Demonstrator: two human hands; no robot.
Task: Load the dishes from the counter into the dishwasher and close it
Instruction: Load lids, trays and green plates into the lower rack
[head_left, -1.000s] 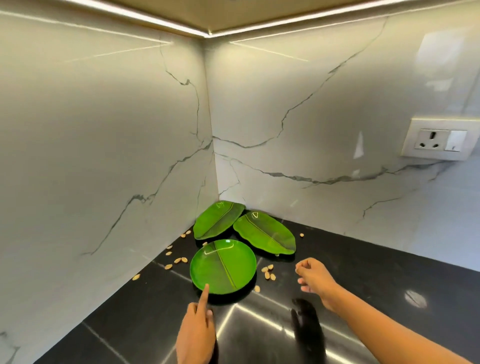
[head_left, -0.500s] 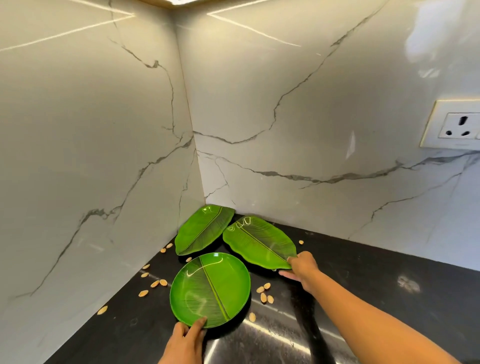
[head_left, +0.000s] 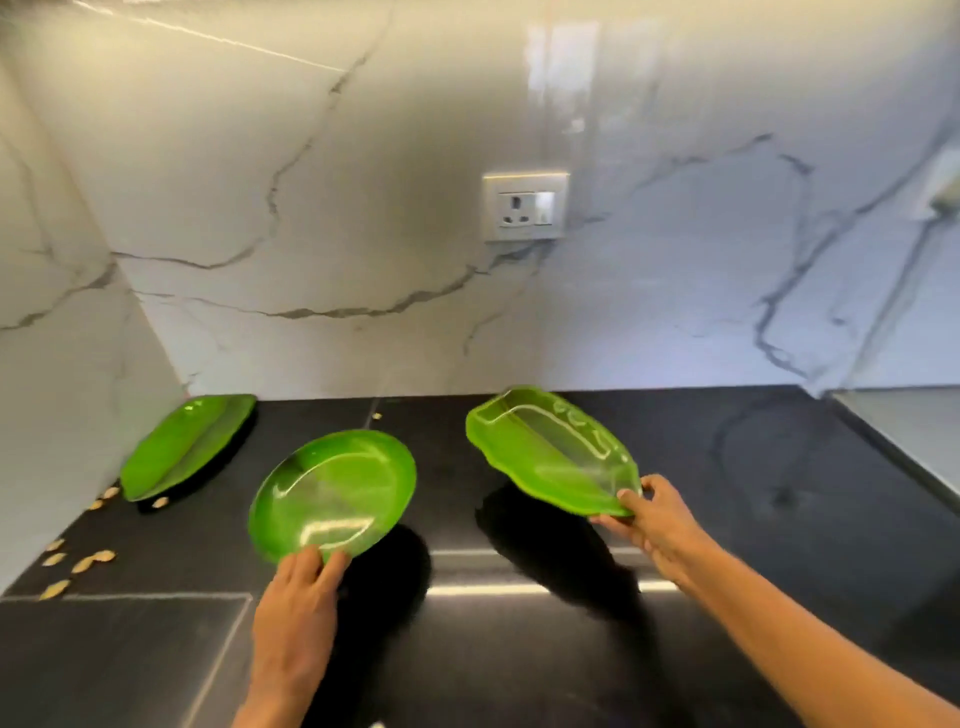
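My left hand (head_left: 298, 597) grips the near rim of a round green plate (head_left: 335, 491) and holds it tilted above the black counter (head_left: 519, 649). In my right hand (head_left: 654, 525) is the near tip of a leaf-shaped green plate (head_left: 545, 447), also raised off the counter. A second leaf-shaped green plate (head_left: 182, 444) lies on the counter in the left corner, against the wall. The dishwasher is not in view.
Several pale seeds (head_left: 78, 564) are scattered on the counter along the left wall. A wall socket (head_left: 525, 207) sits on the marble backsplash above the counter. The counter's right edge (head_left: 904, 467) runs diagonally at far right.
Both hands have lifted their plates off the counter and carried them right, away from the corner. The view has swung to the right, so the socket is now central.
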